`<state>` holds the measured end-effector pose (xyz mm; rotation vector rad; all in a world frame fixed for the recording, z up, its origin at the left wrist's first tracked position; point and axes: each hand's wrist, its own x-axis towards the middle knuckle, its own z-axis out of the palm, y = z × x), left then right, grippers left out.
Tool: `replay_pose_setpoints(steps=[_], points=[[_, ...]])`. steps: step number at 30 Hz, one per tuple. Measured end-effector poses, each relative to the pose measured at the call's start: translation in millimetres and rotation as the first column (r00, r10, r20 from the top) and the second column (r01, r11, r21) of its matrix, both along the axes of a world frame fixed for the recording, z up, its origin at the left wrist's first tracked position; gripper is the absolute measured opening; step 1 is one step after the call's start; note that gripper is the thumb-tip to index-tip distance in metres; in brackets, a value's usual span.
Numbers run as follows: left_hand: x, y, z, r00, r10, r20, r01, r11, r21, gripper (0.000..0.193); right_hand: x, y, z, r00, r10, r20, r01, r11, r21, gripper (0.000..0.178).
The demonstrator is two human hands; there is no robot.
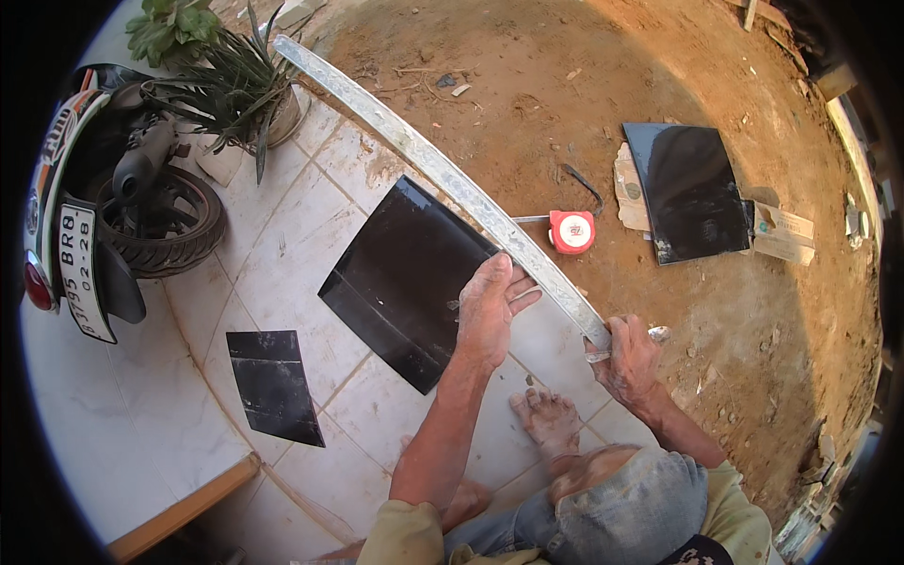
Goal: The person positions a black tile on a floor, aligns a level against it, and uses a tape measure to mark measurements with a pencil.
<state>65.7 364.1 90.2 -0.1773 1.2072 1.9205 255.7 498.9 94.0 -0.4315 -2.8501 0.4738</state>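
A long, pale metal bar (443,174), smeared with white, runs diagonally from the plant to my right side. My right hand (629,360) is closed around its near end. My left hand (485,315) is beside the bar's lower half, over the edge of a large black glossy tile (400,282), with its fingers stretched out and apart. The black tile lies on the white tiled floor (292,245). On the bar's far side, a red tape measure (572,233) rests on the dirt, a short length of blade reaching toward the bar.
A smaller black tile piece (275,386) lies at the left. Another black tile (686,193) rests on cardboard (783,234) on the dirt. A motorcycle (113,198) and a potted plant (231,89) stand at the far left. My bare foot (546,419) is on the floor below the bar.
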Motion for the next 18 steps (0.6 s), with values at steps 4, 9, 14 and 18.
replay_pose_setpoints(steps=[4,9,14,18], points=[[16.1,4.0,-12.0,0.981,0.130,0.147,-0.148,0.983,0.113,0.039,7.7,-17.0,-6.2,1.000,0.030,-0.008,-0.030,1.000,0.003,0.046],[21.7,-11.6,-36.6,0.927,0.168,0.336,-0.297,0.875,0.382,0.030,10.5,-19.5,10.4,0.996,0.050,0.079,-0.027,0.962,-0.273,0.052],[20.6,-13.8,-43.0,0.885,0.145,0.443,-0.365,0.807,0.465,0.029,17.7,-9.9,4.2,0.979,0.109,0.171,-0.010,0.868,-0.497,0.056],[19.3,-15.1,-48.7,0.898,0.098,0.429,-0.350,0.750,0.562,0.032,21.5,-12.7,-4.2,0.969,0.143,0.201,0.072,0.615,-0.785,0.048]])
